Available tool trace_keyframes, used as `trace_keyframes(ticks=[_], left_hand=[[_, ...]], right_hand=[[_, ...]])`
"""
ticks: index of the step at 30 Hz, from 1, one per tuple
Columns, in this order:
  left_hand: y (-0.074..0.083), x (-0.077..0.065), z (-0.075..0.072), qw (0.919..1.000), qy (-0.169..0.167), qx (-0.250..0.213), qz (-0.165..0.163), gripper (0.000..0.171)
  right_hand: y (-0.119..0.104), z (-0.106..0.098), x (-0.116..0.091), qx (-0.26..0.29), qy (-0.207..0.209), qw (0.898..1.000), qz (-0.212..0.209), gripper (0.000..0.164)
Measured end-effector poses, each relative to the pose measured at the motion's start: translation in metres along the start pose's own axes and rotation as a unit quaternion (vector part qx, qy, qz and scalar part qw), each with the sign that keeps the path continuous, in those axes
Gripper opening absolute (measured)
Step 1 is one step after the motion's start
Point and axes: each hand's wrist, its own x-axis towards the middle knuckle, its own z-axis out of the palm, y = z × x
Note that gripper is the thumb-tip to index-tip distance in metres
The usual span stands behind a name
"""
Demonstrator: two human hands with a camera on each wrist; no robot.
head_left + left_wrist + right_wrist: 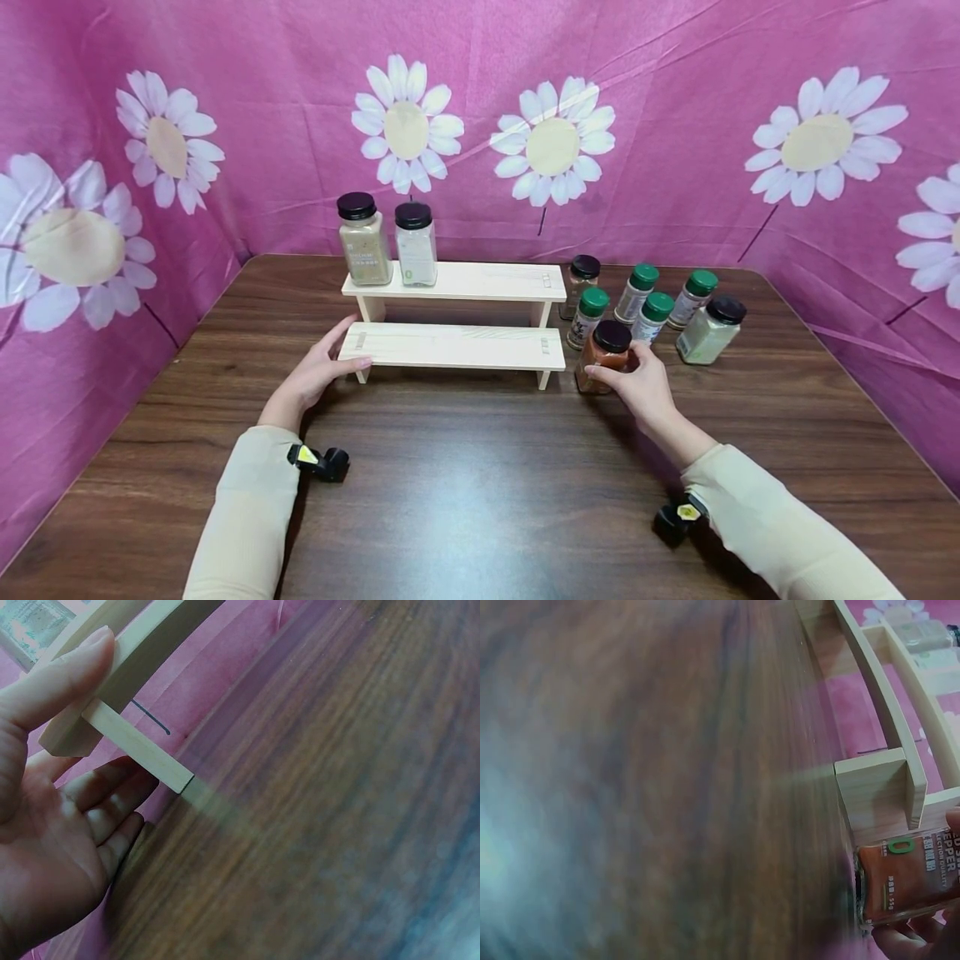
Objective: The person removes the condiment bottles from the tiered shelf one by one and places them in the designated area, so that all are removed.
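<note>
My left hand holds the left end of a two-tier wooden spice rack. In the left wrist view, the thumb lies on the board's edge while the other fingers are around the end, beside a leg. At the rack's right side, my right hand grips a black-lidded jar of red-brown pepper powder between thumb and fingers. The pepper jar stands upright; its label faces the right wrist camera. On the rack's upper tier, at the left, stand a jar of beige powder and a white-labelled jar, both black-lidded.
Right of the rack are several green-lidded shakers, a black-lidded jar behind them and a black-lidded jar of pale powder at the far right. A pink flowered cloth hangs behind the brown wooden table.
</note>
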Motion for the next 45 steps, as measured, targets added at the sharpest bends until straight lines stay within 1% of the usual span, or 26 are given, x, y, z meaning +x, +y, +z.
trace_keyframes(ticks=[7, 13, 16, 17, 21, 23, 25, 27, 29, 32, 34, 37, 39, 42, 45], left_hand=[[0.001, -0.001, 0.0, 1.0, -0.001, 0.004, -0.002, 0.08], [0.0, -0.001, 0.0, 1.0, 0.0, 0.008, -0.001, 0.08], [0.0, -0.001, 0.0, 1.0, 0.0, 0.008, -0.002, 0.08], [0.0, -0.001, 0.0, 1.0, 0.0, 0.009, -0.002, 0.08], [0.0, -0.001, 0.0, 1.0, -0.001, 0.008, -0.003, 0.08], [0.0, 0.0, 0.0, 1.0, -0.001, 0.008, -0.004, 0.08], [0.0, 0.0, 0.0, 1.0, -0.001, 0.007, -0.004, 0.08], [0.0, 0.0, -0.001, 1.0, -0.001, 0.008, -0.004, 0.08], [0.0, 0.0, -0.001, 0.9999, -0.001, 0.01, -0.004, 0.08], [0.0, 0.0, 0.0, 0.9999, -0.002, 0.011, -0.005, 0.08], [0.0, 0.0, 0.0, 0.9999, -0.002, 0.011, -0.004, 0.08], [-0.001, 0.0, 0.0, 1.0, -0.001, 0.007, -0.002, 0.079], [-0.001, 0.0, 0.0, 1.0, -0.001, 0.004, -0.001, 0.079], [-0.001, 0.0, 0.0, 1.0, -0.001, 0.003, 0.0, 0.079], [-0.001, 0.0, 0.0, 1.0, -0.001, 0.005, 0.0, 0.079]], right_hand=[[0.002, 0.002, -0.002, 0.005, 0.001, 1.0, 0.009, 0.043], [0.003, 0.002, -0.002, 0.015, 0.002, 1.0, 0.003, 0.043], [0.005, 0.003, -0.001, 0.014, 0.002, 1.0, 0.002, 0.044], [0.01, 0.004, 0.0, 0.009, 0.004, 1.0, -0.004, 0.045], [0.028, 0.006, 0.008, 0.004, 0.008, 1.0, -0.027, 0.056], [0.039, 0.007, 0.013, 0.004, 0.017, 0.999, -0.046, 0.063], [0.045, 0.008, 0.017, 0.007, 0.019, 0.999, -0.048, 0.068], [0.044, 0.007, 0.017, 0.009, 0.015, 0.999, -0.049, 0.072], [0.043, 0.004, 0.018, 0.004, 0.009, 0.998, -0.056, 0.075], [0.032, -0.001, 0.017, 0.0, 0.001, 0.998, -0.069, 0.077], [0.022, -0.005, 0.015, -0.006, -0.002, 0.998, -0.07, 0.077], [0.008, -0.01, 0.015, -0.021, -0.005, 0.998, -0.06, 0.078], [-0.007, -0.014, 0.013, -0.022, -0.009, 0.998, -0.057, 0.078], [-0.025, -0.02, 0.013, -0.018, -0.014, 0.998, -0.066, 0.078], [-0.034, -0.023, 0.018, -0.022, -0.019, 0.997, -0.072, 0.079]])
